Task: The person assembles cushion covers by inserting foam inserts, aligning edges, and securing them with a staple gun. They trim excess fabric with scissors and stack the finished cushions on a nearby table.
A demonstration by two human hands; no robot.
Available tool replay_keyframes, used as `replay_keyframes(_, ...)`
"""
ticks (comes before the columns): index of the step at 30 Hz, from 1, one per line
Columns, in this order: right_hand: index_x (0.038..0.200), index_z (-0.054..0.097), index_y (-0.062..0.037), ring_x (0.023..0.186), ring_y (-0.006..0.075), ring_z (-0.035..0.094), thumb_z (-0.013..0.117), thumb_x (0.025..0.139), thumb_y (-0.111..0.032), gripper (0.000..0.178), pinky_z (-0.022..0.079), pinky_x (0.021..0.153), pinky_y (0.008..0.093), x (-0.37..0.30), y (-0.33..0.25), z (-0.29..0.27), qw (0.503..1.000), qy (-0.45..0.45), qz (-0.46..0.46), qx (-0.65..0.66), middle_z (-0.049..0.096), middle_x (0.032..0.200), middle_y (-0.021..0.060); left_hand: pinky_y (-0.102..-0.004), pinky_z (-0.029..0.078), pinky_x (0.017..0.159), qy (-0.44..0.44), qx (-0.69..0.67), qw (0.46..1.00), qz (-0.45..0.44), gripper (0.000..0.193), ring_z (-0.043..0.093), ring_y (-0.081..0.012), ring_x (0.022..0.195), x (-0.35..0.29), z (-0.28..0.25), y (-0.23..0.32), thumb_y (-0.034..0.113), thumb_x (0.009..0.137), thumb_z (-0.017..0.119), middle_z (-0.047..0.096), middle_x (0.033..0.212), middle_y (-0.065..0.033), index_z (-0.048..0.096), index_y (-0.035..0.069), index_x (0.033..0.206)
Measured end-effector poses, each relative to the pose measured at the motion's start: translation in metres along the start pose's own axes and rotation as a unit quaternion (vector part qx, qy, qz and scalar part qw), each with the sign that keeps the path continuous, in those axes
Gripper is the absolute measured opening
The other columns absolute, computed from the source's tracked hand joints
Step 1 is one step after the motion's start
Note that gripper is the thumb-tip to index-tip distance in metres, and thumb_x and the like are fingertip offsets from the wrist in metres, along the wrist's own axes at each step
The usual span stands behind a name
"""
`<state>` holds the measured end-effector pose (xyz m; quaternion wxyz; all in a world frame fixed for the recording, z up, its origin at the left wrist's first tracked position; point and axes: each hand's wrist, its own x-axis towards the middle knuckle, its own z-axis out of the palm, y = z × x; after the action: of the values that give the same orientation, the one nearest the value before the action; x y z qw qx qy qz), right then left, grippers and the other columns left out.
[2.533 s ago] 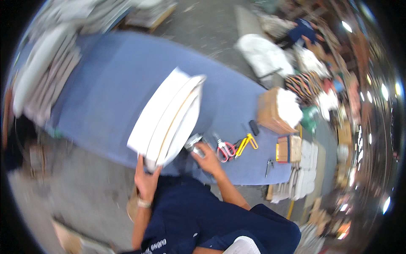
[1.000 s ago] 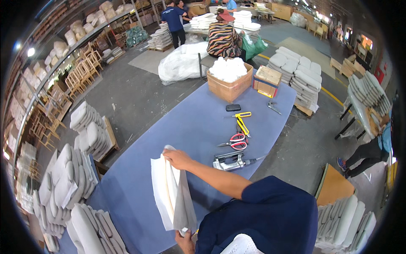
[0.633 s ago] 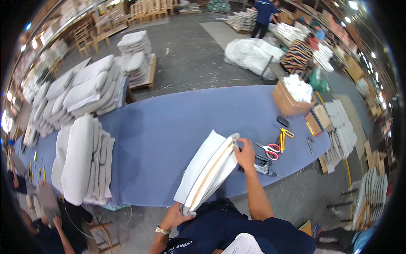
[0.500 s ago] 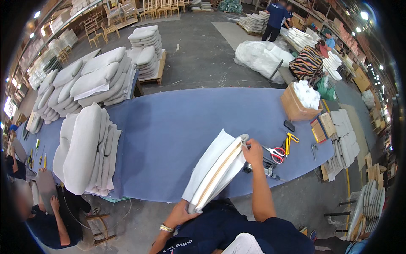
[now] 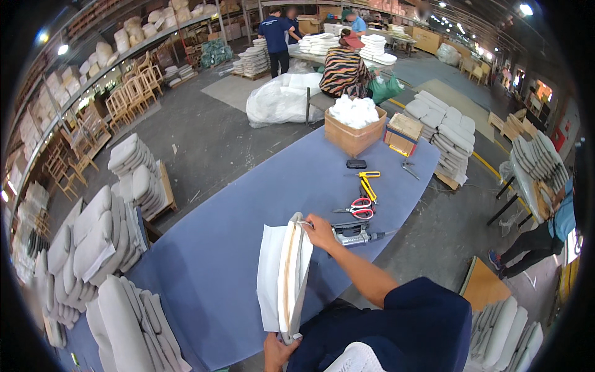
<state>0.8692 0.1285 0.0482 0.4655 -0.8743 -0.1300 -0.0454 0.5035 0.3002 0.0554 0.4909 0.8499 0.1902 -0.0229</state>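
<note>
Right hand pinched the pale pad at its far end, left hand gripped the near one, by the blue surface's edge, open room leftward, staple gun close on the right

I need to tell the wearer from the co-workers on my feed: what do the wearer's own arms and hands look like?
The right hand is ungloved, and the right forearm is bare, with no watch or band visible. Above it is a short, dark navy sleeve. The left hand is also ungloved; its sleeve is out of view.
</note>
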Motion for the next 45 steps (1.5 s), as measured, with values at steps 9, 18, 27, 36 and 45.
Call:
replay_keyframes(9, 0.108, 0.070, 0.0009, 0.094, 0.0327, 0.066, 0.060, 0.099, -0.041, 0.044, 0.049, 0.081, 0.0418, 0.005, 0.014, 0.012, 0.998, 0.002, 0.013, 0.059, 0.069, 0.101, 0.0176, -0.0471, 0.052, 0.093, -0.044, 0.016, 0.998, -0.040, 0.076, 0.069, -0.0402, 0.107, -0.005, 0.014, 0.002, 0.036, 0.076, 0.083, 0.068, 0.116, -0.0293, 0.055, -0.007, 0.133)
replay_keyframes(18, 0.103, 0.067, -0.0004, 0.085, 0.0332, 0.063, 0.058, 0.102, -0.029, 0.030, 0.050, 0.079, 0.0391, 0.018, -0.165, -0.063, 0.963, 0.010, -0.201, 0.180, 0.067, 0.099, 0.0155, -0.0441, 0.049, 0.103, 0.096, -0.171, 0.978, 0.073, 0.076, 0.060, -0.0334, 0.127, 0.026, 0.063, -0.012, 0.018, 0.079, 0.084, 0.059, 0.137, -0.0263, 0.048, -0.006, 0.142)
replay_keyframes(27, 0.118, 0.069, -0.0007, 0.079, 0.0135, 0.058, 0.058, 0.105, -0.024, 0.029, 0.047, 0.072, 0.0298, -0.033, -0.142, -0.072, 0.971, -0.059, -0.029, 0.229, 0.067, 0.089, 0.0088, -0.0416, 0.047, 0.109, 0.095, -0.153, 0.971, 0.158, 0.062, 0.054, -0.0292, 0.138, 0.058, -0.051, 0.072, 0.014, 0.091, 0.075, 0.053, 0.152, -0.0167, 0.053, 0.001, 0.147)
replay_keyframes(36, 0.111, 0.070, 0.0004, 0.080, 0.0187, 0.063, 0.057, 0.105, -0.024, 0.028, 0.050, 0.074, 0.0323, -0.076, -0.163, -0.067, 0.961, -0.021, -0.181, 0.209, 0.073, 0.099, 0.0117, -0.0440, 0.043, 0.113, 0.148, -0.034, 0.886, 0.438, 0.032, 0.057, -0.0340, 0.135, 0.135, -0.124, 0.228, 0.012, 0.102, 0.057, 0.063, 0.141, -0.0174, 0.068, 0.006, 0.131)
replay_keyframes(45, 0.111, 0.066, -0.0004, 0.097, 0.0203, 0.069, 0.068, 0.092, -0.010, 0.021, 0.054, 0.090, 0.0337, -0.070, -0.163, -0.066, 0.953, 0.003, -0.144, 0.268, 0.072, 0.108, 0.0134, -0.0518, 0.034, 0.115, 0.107, 0.086, 0.868, 0.477, 0.042, 0.066, -0.0312, 0.104, 0.224, -0.093, 0.248, 0.026, 0.109, 0.041, 0.073, 0.097, -0.0095, 0.072, 0.004, 0.091)
